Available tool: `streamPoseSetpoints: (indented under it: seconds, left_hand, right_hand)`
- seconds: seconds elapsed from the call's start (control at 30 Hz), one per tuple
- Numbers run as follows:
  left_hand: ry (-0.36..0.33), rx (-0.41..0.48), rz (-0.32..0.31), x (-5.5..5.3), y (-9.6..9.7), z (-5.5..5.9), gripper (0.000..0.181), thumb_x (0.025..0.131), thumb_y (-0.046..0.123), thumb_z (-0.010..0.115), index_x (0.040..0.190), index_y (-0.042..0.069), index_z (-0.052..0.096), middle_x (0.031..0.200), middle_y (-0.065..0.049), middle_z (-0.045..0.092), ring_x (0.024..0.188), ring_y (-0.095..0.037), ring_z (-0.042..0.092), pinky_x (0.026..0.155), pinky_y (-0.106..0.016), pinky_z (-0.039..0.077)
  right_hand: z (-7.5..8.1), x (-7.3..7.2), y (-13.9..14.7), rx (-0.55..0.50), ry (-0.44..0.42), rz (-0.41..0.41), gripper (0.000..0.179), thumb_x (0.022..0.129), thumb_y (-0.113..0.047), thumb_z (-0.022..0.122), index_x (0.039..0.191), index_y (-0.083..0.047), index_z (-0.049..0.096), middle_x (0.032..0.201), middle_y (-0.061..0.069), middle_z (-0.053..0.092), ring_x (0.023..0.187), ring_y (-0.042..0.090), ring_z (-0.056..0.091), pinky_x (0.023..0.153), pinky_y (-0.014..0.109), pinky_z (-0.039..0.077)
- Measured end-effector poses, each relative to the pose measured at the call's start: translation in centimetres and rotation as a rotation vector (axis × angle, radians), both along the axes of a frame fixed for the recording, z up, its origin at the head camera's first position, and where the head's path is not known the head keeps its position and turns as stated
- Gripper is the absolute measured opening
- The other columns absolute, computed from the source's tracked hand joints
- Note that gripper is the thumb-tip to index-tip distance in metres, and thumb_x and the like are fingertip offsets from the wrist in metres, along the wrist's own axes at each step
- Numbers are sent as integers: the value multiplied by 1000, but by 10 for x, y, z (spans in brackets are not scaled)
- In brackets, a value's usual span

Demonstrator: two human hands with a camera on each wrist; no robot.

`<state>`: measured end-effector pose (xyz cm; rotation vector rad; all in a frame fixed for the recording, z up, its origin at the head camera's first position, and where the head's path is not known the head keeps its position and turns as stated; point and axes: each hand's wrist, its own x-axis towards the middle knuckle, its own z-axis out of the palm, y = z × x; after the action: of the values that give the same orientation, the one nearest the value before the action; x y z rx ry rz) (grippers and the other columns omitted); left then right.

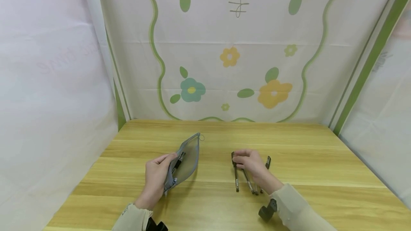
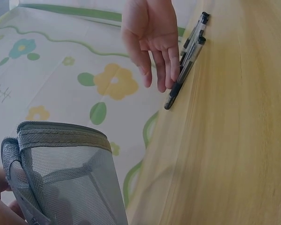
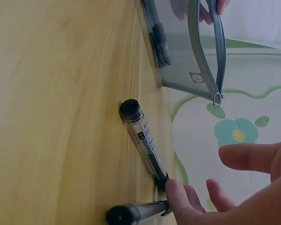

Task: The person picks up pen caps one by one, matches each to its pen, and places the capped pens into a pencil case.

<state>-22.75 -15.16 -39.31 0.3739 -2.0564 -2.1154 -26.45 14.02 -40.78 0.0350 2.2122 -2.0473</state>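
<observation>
My left hand pinches the edge of a grey-blue mesh zip pouch and holds it tilted with its mouth apart. Black pens lie inside, visible through the mesh in the right wrist view. On the right, my right hand is over several clear-barrelled black pens on the table. Its fingertips reach the black end of the leftmost pen; in the right wrist view a finger appears to touch that pen, while the thumb stands apart. Part of the other pens is hidden under this hand.
The wooden table carries everything. A white cloth with printed flowers hangs behind its far edge, and white cloth sides rise left and right. A small ring hangs from the pouch's zip end.
</observation>
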Motion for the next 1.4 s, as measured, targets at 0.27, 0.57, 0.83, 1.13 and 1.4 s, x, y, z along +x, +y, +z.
streamPoseSetpoints:
  seconds: [0.27, 0.57, 0.83, 1.13, 1.4]
  left_hand:
    - [5, -11, -3, 0, -1, 0, 32, 72, 36, 72, 91, 10, 72, 94, -4, 66, 88, -24, 58, 75, -41, 48]
    - [0, -18, -12, 1, 0, 1, 32, 73, 37, 72, 92, 10, 72, 95, -4, 66, 90, -26, 57, 76, -41, 47]
    - [-7, -27, -10, 0, 0, 1, 31, 73, 37, 71, 91, 12, 73, 94, -3, 66, 88, -22, 58, 76, -41, 46]
    - [-7, -35, -10, 1, -2, 1, 34, 71, 40, 72, 91, 13, 73, 94, -3, 66, 88, -22, 58, 76, -41, 46]
    - [-11, -47, -8, 1, -2, 1, 34, 72, 41, 71, 92, 13, 73, 95, -3, 66, 87, -21, 57, 76, -40, 46]
  right_hand:
    - [2, 2, -4, 88, 33, 47, 39, 82, -10, 64, 115, 7, 51, 111, 19, 53, 93, 25, 57, 83, 40, 45]
    - [-2, -1, -6, 165, 44, 51, 39, 77, -3, 67, 112, 6, 54, 105, 16, 57, 90, 23, 57, 79, 36, 47]
    - [-6, -4, -14, 347, 102, 107, 43, 68, 3, 72, 108, 5, 57, 99, 12, 59, 87, 22, 56, 75, 32, 49]
    - [-9, -8, -20, 488, 174, 153, 37, 62, 1, 78, 95, 1, 61, 86, 9, 59, 74, 18, 55, 64, 29, 50]
    - [-8, -8, -23, 509, 197, 186, 30, 60, 7, 76, 86, 1, 63, 79, 9, 60, 69, 17, 55, 60, 27, 50]
